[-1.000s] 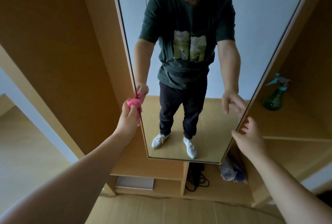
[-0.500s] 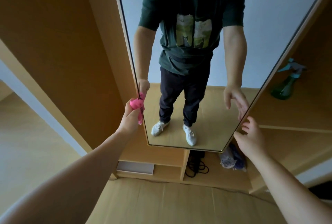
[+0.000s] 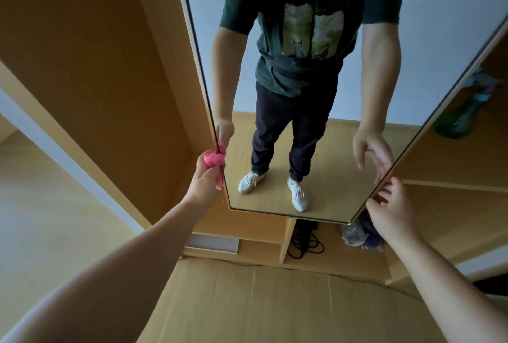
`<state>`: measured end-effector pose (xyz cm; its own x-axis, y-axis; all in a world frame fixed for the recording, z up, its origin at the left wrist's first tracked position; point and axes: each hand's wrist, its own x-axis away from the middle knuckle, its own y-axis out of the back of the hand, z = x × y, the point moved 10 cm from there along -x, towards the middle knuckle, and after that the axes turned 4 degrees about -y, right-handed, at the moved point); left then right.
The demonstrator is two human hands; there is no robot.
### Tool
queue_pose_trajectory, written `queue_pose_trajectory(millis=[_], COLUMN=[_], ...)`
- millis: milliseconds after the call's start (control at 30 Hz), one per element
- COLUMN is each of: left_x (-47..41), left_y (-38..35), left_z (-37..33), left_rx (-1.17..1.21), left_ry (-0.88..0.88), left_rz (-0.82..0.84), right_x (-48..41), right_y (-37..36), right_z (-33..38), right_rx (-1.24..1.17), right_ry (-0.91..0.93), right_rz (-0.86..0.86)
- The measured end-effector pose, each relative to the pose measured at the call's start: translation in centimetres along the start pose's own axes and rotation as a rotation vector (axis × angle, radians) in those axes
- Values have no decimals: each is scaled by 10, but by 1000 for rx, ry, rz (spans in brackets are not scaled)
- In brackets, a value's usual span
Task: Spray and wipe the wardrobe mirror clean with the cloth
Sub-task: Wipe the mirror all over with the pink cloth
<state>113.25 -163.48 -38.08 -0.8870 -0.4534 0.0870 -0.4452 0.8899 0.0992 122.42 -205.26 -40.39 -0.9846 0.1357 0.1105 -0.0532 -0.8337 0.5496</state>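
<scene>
As the head camera looks down the wardrobe front, one tall mirror [image 3: 338, 183] fills the middle, narrowing toward its bottom edge, which sits above the low open compartments. At its left edge, just above the lower left corner, the left hand [image 3: 204, 180] grips the single pink cloth [image 3: 213, 158]. The fingers are curled tight round the bunched wad, which presses on the frame where glass meets the wooden side panel [image 3: 110, 68], and a tail of cloth hangs below the fist.

The right hand [image 3: 393, 213] sits at the opposite edge near the lower right corner. Its fingers are relaxed and slightly apart and hold nothing. Whether the tips touch the frame cannot be told.

Between the two hands the lower glass is uncovered, showing only the person's reflected legs and two white shoes. One green spray bottle [image 3: 459, 120] stands on the shelf [image 3: 453, 177] right of the mirror, well apart from both hands.

Below the mirror lie one coil of black cable [image 3: 305, 243] and one bundle of fabric [image 3: 357, 235]. Bare wooden floor [image 3: 275, 301] lies beneath the arms.
</scene>
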Motion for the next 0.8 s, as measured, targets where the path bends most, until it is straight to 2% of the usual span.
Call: queue_pose_trajectory(millis=[800], left_x=[-10], left_y=[-5], left_z=[106], left_rx=[170], left_ry=[85], left_rz=[-3], right_x=[-3], right_y=[-52], right_z=[-74], right_rx=[-52], right_ry=[-71], right_rz=[24])
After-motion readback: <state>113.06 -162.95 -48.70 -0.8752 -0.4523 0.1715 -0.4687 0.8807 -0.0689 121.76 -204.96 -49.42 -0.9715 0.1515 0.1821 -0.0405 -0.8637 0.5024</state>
